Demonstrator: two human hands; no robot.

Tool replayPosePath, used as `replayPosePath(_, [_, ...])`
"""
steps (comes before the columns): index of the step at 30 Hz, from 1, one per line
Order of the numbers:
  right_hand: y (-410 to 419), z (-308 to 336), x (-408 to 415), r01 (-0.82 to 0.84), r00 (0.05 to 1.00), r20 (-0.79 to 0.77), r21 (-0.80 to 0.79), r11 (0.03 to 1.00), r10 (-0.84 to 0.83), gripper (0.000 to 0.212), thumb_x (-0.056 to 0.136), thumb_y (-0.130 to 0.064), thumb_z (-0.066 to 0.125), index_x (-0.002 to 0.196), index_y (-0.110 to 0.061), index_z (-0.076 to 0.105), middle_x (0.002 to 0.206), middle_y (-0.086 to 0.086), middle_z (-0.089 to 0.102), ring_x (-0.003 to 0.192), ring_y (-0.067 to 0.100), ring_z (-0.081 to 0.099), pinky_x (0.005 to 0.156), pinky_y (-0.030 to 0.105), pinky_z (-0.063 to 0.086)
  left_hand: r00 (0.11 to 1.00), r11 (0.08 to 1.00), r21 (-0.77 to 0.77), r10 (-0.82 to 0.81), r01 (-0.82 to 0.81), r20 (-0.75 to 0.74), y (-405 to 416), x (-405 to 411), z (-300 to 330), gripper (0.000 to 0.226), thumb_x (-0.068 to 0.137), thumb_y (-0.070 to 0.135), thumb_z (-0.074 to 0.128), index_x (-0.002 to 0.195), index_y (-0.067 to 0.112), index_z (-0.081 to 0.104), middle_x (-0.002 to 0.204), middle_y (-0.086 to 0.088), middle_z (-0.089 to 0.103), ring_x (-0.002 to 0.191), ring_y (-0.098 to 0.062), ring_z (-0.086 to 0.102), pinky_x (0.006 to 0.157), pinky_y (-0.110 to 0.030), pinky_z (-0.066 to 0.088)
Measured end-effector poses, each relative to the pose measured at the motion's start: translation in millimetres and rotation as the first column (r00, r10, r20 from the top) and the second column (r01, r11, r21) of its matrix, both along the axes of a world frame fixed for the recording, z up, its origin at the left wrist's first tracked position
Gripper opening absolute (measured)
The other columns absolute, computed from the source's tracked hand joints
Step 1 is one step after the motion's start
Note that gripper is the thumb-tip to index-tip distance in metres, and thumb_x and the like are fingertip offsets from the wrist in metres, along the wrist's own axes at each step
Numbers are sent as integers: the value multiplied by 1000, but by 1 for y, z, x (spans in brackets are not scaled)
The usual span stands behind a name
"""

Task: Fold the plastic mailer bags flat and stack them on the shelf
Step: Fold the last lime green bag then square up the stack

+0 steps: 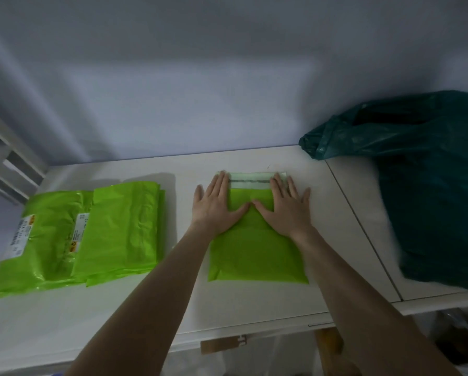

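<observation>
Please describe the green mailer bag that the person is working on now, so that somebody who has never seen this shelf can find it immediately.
On the white shelf, look near the middle, between the stack of green bags and the dark teal bag. The green mailer bag lies alone there, pressed flat under the left hand and right hand. Only it shows a pale sealing strip along its far edge.

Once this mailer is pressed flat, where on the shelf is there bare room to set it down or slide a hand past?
Bare white shelf lies between the stack of folded mailers and the green mailer under the left hand and right hand. Another strip runs between that mailer and the dark teal bag, and along the front edge. The left end and right end are crowded.
</observation>
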State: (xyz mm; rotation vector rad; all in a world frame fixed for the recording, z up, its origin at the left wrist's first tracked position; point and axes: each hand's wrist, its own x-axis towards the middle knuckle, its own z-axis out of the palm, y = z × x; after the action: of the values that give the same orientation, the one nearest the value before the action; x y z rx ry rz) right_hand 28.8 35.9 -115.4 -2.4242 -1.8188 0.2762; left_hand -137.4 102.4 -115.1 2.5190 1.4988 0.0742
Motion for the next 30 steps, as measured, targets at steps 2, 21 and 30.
replayPosePath(2, [0,-1,-1,37,999,-11,14,999,-37,84,87,-71,20,151,-18,4,159,-2,-6,145,22,-11,111,58,-10,999,999,-3,36,-36,38,0,-1,0,98,81,78,26,150,17,-8,159,5,-3,145,-9,-3,118,-43,1])
replayPosePath(21, [-35,30,19,275,907,-359,114,955,-219,65,84,-30,61,139,-12,32,127,12,48,119,30,44,92,40,42,885,933,-150,358,-327,298,-29,-23,33,64,87,33,60,136,4,31,133,-19,38,124,-37,40,99,-42,36])
replayPosePath(30, [-47,34,-4,391,733,-570,-91,916,-370,52,78,-9,68,125,-7,48,119,13,59,108,29,57,83,33,47,742,806,-506,536,-308,402,-38,-36,29,36,75,13,73,108,2,64,87,-9,68,79,-20,65,72,-27,51])
